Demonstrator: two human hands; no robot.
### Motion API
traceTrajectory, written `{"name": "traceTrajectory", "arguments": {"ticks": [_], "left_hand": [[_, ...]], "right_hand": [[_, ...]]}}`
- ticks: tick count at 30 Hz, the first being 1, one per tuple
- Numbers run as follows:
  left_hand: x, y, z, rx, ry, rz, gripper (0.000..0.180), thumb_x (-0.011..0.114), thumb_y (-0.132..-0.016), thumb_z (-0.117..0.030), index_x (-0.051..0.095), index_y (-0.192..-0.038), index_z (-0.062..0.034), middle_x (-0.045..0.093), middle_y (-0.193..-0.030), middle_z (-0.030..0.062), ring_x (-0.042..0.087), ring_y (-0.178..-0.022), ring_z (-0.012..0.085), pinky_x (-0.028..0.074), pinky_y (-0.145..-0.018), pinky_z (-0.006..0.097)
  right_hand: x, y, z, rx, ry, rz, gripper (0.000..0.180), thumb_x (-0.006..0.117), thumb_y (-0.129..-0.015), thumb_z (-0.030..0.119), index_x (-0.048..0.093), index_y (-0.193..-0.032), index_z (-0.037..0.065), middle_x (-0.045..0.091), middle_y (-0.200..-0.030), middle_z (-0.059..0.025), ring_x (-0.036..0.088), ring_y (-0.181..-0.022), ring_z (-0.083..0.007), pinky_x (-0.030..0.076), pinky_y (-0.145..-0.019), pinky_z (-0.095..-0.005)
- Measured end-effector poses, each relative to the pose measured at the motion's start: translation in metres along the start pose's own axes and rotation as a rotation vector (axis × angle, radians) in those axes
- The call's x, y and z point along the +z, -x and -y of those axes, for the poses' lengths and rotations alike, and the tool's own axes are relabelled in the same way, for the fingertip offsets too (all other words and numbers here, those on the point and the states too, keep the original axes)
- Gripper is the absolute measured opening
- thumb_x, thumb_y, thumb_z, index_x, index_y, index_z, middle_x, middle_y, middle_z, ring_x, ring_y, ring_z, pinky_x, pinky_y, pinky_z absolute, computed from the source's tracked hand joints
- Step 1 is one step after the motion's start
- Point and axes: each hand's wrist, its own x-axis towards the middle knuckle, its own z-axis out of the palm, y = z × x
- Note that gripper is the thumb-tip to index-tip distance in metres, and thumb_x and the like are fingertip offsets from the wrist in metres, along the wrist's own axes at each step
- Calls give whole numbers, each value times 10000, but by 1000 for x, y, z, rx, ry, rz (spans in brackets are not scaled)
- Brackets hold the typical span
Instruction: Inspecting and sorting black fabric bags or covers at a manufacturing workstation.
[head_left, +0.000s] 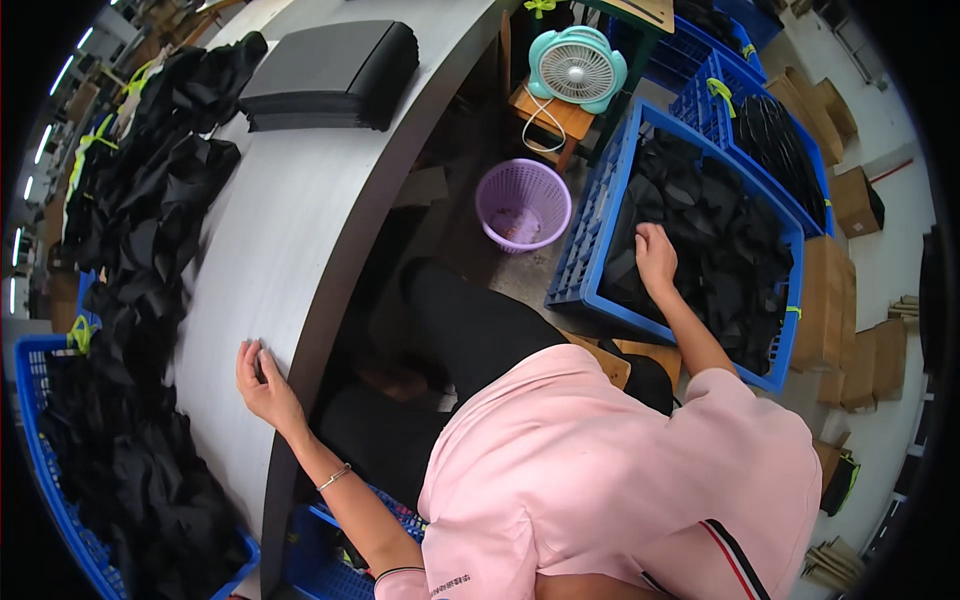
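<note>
My left hand [267, 388] is over the grey table [285, 225] near its edge, fingers curled. Something small and dark shows between the thumb and fingers; I cannot make it out. Off to the right, my right hand [655, 258] reaches into a blue crate [575, 250] heaped with black fabric pieces [710, 220]. Its fingers are bent together at the near left of the heap, against a dark grey piece [622, 272] that they appear to pinch. At the far end of the table lies a neat stack of black sheets [335, 75].
Black fabric [150, 250] is heaped along the table's left side, down into another blue crate [40, 400]. A purple basket [523, 205] stands on the floor ahead, before a turquoise fan [577, 70] on a wooden stool [555, 115]. More blue crates and cardboard boxes [825, 300] line the right.
</note>
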Motion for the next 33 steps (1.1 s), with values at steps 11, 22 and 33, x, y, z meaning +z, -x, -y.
{"name": "traceTrajectory", "arguments": {"ticks": [11,22,33], "left_hand": [[3,7,-3,83,-156,-18,198,614,-959,-130,703,-1116,-49,637,-1282,124,547,-1249,285,412,-1073,383],[27,24,-50,-58,303,36,225,612,-971,-99,686,-1152,12,624,-1311,154,590,-1204,225,445,-1042,348],[64,87,-117,-718,1118,780,541,737,-894,-229,507,-1328,-1,639,-1203,90,646,-1005,165,531,-890,299]], "right_hand": [[72,19,-34,-51,82,127,613,558,-966,110,291,-1517,93,410,-1478,-229,509,-1250,-446,460,-1014,-487],[21,12,19,85,-414,15,235,682,-868,99,705,-1077,-5,730,-996,-190,724,-930,-290,543,-830,-342],[-39,111,290,-1285,-475,435,216,715,-831,133,679,-1037,81,564,-770,-38,636,-668,-199,523,-545,-338]]}}
